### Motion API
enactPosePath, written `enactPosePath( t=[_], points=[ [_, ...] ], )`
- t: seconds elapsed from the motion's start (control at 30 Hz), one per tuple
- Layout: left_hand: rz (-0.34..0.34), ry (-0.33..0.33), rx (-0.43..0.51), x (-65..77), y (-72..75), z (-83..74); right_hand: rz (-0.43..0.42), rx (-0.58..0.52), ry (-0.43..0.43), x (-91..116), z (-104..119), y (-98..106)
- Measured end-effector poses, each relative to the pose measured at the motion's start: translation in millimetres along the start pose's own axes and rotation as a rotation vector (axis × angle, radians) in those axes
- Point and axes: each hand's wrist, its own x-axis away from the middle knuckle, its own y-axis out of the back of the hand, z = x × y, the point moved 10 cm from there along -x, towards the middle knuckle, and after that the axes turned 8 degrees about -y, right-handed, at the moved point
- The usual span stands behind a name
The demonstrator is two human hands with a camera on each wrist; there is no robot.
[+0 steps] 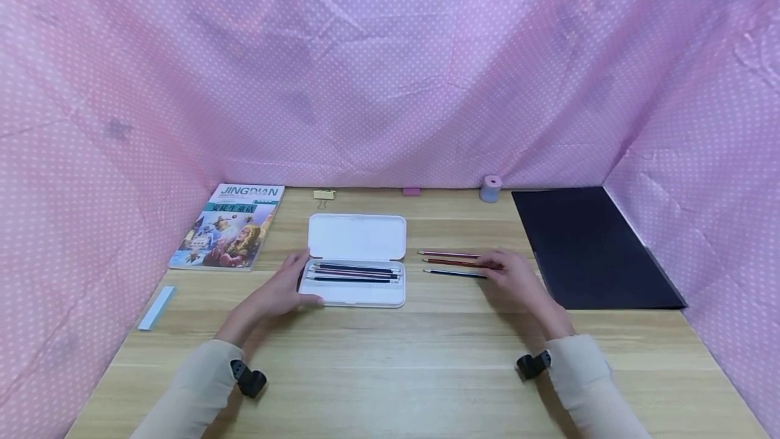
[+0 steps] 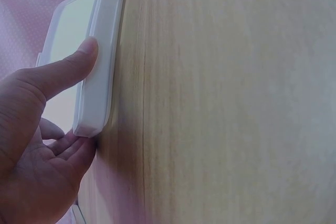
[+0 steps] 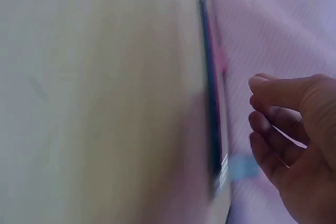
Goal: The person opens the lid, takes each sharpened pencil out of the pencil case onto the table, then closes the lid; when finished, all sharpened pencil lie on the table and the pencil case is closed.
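Observation:
A white pencil case [image 1: 356,295] lies open on the table with several pencils [image 1: 353,272] inside. My left hand [image 1: 285,288] grips its left end. In the left wrist view, the left thumb presses the front side of the case [image 2: 97,95] and the other fingers curl at its end corner. To the right of the case lie three loose pencils side by side: a dark red one [image 1: 447,254], a red one [image 1: 451,263] and a dark one [image 1: 453,273]. My right hand [image 1: 512,276] is over their right ends. The right wrist view shows its fingers loosely bent, holding nothing, apart from the dark pencil [image 3: 211,87].
A magazine [image 1: 228,229] and a light blue strip [image 1: 157,308] lie on the left. Along the back are a binder clip [image 1: 324,195], a pink block [image 1: 411,192] and a small cylindrical thing [image 1: 490,190]. A black sheet [image 1: 597,249] covers the right. Pink dotted cloth [image 1: 390,87] surrounds the table.

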Motion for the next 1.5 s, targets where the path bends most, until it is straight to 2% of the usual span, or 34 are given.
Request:
enactPosePath(
  t=[0.17, 0.27, 0.37, 0.53, 0.63, 0.83, 0.9, 1.1, 1.27, 1.5],
  points=[
    [0.003, -0.003, -0.001, 1.0, 0.5, -0.3, 0.065, -0.096, 0.06, -18.9, 45.1, -21.5],
    [-0.002, -0.012, -0.001, 0.9, 1.5, -1.2, 0.145, -0.158, 0.087, -28.0, 74.7, -45.0],
    [-0.005, -0.022, -0.004, 0.3, 2.2, -1.9, 0.235, -0.17, 0.101, -32.9, 101.7, -70.7],
    [-0.008, -0.024, -0.005, -0.4, 3.5, -3.0, 0.385, -0.092, 0.121, -33.7, 136.4, -110.5],
    [-0.011, -0.028, -0.007, -0.5, 4.3, -4.0, 0.42, -0.004, 0.164, -30.7, 152.1, -126.1],
    [-0.01, -0.02, 0.005, -0.8, 5.5, -6.1, 0.378, 0.1, 0.185, -31.1, 163.8, -133.2],
    [-0.008, -0.018, 0.011, -0.9, 5.8, -7.1, 0.394, 0.105, 0.165, -33.5, 163.3, -133.9],
    [-0.008, -0.024, 0.004, -0.6, 5.8, -6.8, 0.455, 0.024, 0.126, -40.3, 157.2, -139.1],
    [-0.009, -0.026, -0.002, 0.2, 4.8, -5.5, 0.443, -0.053, 0.144, -42.2, 154.9, -137.4],
    [-0.009, -0.024, 0.01, 0.7, 3.0, -5.6, 0.48, -0.053, 0.149, -41.7, 152.6, -141.5]
  ],
)
